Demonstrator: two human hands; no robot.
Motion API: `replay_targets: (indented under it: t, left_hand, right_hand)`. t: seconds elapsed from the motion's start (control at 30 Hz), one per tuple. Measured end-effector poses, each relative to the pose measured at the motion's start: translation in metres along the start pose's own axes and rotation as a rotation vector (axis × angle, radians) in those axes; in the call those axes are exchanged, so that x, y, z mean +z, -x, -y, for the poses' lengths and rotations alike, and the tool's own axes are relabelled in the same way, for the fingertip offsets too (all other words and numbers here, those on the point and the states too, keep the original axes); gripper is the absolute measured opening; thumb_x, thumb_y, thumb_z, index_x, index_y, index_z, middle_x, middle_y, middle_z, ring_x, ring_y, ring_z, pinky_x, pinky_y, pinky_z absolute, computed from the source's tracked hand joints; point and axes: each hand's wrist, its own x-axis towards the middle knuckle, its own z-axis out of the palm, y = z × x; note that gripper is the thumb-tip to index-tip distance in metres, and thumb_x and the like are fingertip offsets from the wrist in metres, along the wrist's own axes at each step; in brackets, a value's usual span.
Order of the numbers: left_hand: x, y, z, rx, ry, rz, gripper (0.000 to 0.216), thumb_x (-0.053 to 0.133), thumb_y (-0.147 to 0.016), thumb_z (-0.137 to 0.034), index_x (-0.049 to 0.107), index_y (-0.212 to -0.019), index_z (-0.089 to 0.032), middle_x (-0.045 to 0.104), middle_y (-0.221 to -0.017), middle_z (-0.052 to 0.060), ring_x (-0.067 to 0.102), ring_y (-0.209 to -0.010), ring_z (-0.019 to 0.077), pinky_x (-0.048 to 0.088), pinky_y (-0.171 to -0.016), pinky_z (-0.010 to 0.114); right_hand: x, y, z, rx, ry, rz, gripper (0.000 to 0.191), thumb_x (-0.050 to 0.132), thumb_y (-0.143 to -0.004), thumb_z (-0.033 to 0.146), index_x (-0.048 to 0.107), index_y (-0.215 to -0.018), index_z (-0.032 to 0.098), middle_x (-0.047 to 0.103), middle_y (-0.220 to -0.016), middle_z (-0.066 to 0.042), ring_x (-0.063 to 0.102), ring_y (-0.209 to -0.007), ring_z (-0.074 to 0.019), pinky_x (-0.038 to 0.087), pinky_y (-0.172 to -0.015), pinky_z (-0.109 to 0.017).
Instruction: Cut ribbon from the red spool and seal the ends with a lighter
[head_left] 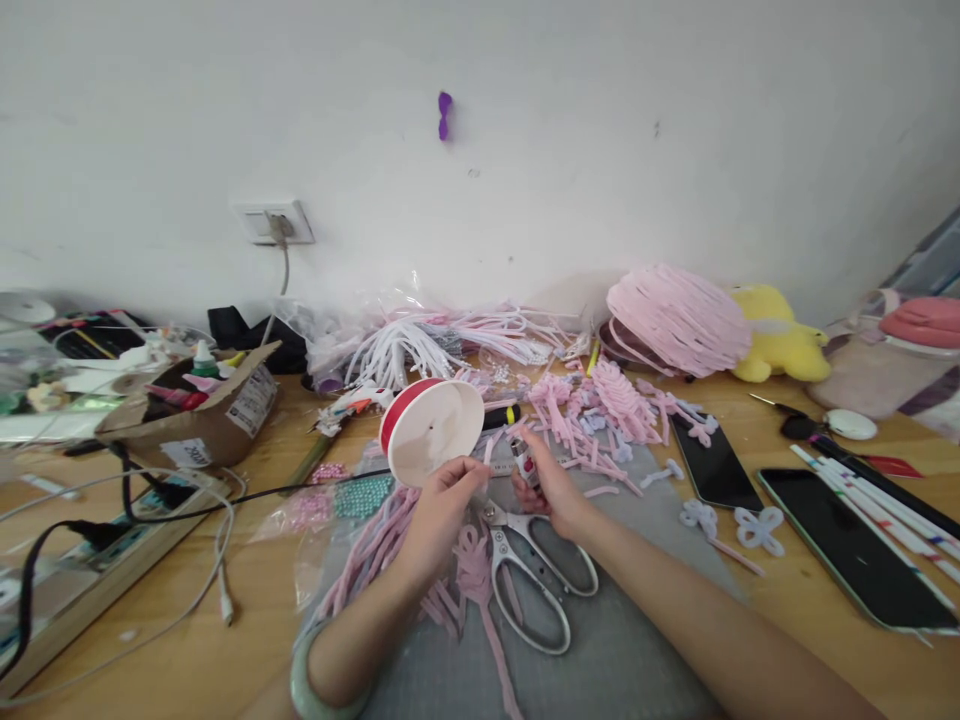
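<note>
My right hand [553, 492] is closed around a small lighter [525, 462] with a metallic top and a red mark. Just to its left, the fingers of my left hand [448, 505] are pinched together; whatever they hold is too small to make out. Right behind that hand stands a white spool [442, 430] of red ribbon [401, 408], on its edge. Grey-handled scissors [536, 590] lie below my hands on a grey cutting mat [637, 600]. Beside them is a looped pink pipe-cleaner piece [474, 570]. Pink and lilac pipe cleaners [371, 555] lie under my left forearm.
Pink pipe-cleaner pieces [622, 405] and bundled white stems [405, 345] crowd the back. Two phones [855, 545] lie right. A yellow plush toy [780, 335] sits by the wall. Left are a cardboard box [187, 410], a power strip [112, 560], cables and bagged beads [364, 495].
</note>
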Motion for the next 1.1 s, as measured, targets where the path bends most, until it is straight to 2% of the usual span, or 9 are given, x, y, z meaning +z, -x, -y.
replay_targets:
  t: [0.1,0.17,0.33,0.4,0.47,0.57,0.7,0.87,1.1]
  left_hand:
    - [-0.006,-0.001,-0.004,0.053,-0.056,0.032,0.02,0.055,-0.069,-0.032,0.053,-0.056,-0.017,0.046,-0.055,-0.005,0.043,-0.054,0.0087,0.035,-0.054,0.019]
    - [-0.016,-0.003,-0.011,0.134,-0.155,0.141,0.02,0.054,-0.073,-0.032,0.055,-0.06,-0.017,0.048,-0.059,-0.004,0.046,-0.058,0.0096,0.037,-0.058,0.02]
    - [-0.052,-0.002,-0.045,0.423,-0.601,0.737,0.011,0.054,-0.075,-0.024,0.061,-0.07,-0.016,0.058,-0.078,0.003,0.052,-0.078,0.0138,0.039,-0.075,0.025]
    - [-0.063,0.002,-0.054,0.416,-0.766,0.921,0.01,0.054,-0.074,-0.018,0.063,-0.072,-0.018,0.06,-0.08,0.003,0.052,-0.081,0.0143,0.039,-0.077,0.024]
    - [-0.071,0.006,-0.056,0.33,-0.894,1.026,0.012,0.053,-0.072,-0.015,0.065,-0.073,-0.019,0.062,-0.079,0.002,0.053,-0.079,0.0145,0.039,-0.074,0.023]
    - [-0.077,0.006,-0.05,0.195,-1.005,1.034,0.015,0.055,-0.067,-0.013,0.067,-0.07,-0.021,0.063,-0.075,0.001,0.054,-0.072,0.0152,0.04,-0.068,0.023]
    - [-0.079,0.002,-0.039,0.119,-0.981,0.957,0.02,0.054,-0.058,-0.008,0.067,-0.063,-0.023,0.062,-0.064,-0.001,0.052,-0.061,0.0145,0.038,-0.059,0.023]
    - [-0.079,-0.002,-0.028,0.124,-1.017,0.925,0.023,0.053,-0.054,-0.005,0.067,-0.059,-0.023,0.059,-0.055,-0.003,0.046,-0.049,0.0117,0.032,-0.049,0.022]
    - [-0.078,-0.006,-0.027,0.098,-1.1,0.958,0.026,0.054,-0.055,-0.004,0.068,-0.067,-0.022,0.057,-0.058,-0.004,0.046,-0.052,0.0112,0.029,-0.048,0.021]
  right_hand:
    - [-0.001,0.0,0.0,0.001,-0.015,0.009,0.051,0.037,-0.074,0.065,0.036,-0.05,0.019,0.029,-0.036,0.006,0.018,-0.032,-0.0049,0.008,-0.033,-0.018]
    - [-0.002,-0.001,0.0,-0.001,-0.011,0.015,0.05,0.039,-0.074,0.064,0.038,-0.053,0.019,0.03,-0.037,0.006,0.019,-0.032,-0.0047,0.009,-0.032,-0.018]
    - [-0.004,-0.004,0.0,0.034,0.053,0.03,0.054,0.036,-0.073,0.067,0.036,-0.049,0.018,0.03,-0.036,0.006,0.019,-0.031,-0.0033,0.009,-0.032,-0.017]
    - [-0.004,-0.005,0.0,0.035,0.084,0.045,0.056,0.034,-0.073,0.067,0.036,-0.047,0.017,0.029,-0.034,0.006,0.019,-0.031,-0.0031,0.009,-0.032,-0.017]
    - [-0.004,-0.005,-0.001,0.03,0.101,0.057,0.057,0.033,-0.073,0.067,0.035,-0.045,0.018,0.027,-0.033,0.006,0.018,-0.03,-0.0031,0.008,-0.032,-0.017]
    - [-0.003,-0.004,-0.001,0.03,0.112,0.057,0.058,0.032,-0.073,0.068,0.035,-0.044,0.018,0.025,-0.033,0.006,0.017,-0.029,-0.0034,0.006,-0.033,-0.018]
    - [-0.003,-0.003,0.001,0.048,0.13,0.058,0.058,0.03,-0.074,0.068,0.034,-0.044,0.019,0.025,-0.033,0.005,0.017,-0.03,-0.004,0.006,-0.032,-0.019]
    - [-0.004,-0.005,-0.001,0.033,0.151,0.044,0.058,0.033,-0.072,0.07,0.036,-0.046,0.018,0.027,-0.033,0.005,0.018,-0.03,-0.004,0.007,-0.033,-0.02]
    - [-0.01,-0.002,-0.002,-0.056,0.218,0.015,0.044,0.057,-0.063,0.059,0.04,-0.056,0.019,0.033,-0.042,0.007,0.024,-0.035,-0.0044,0.011,-0.036,-0.019]
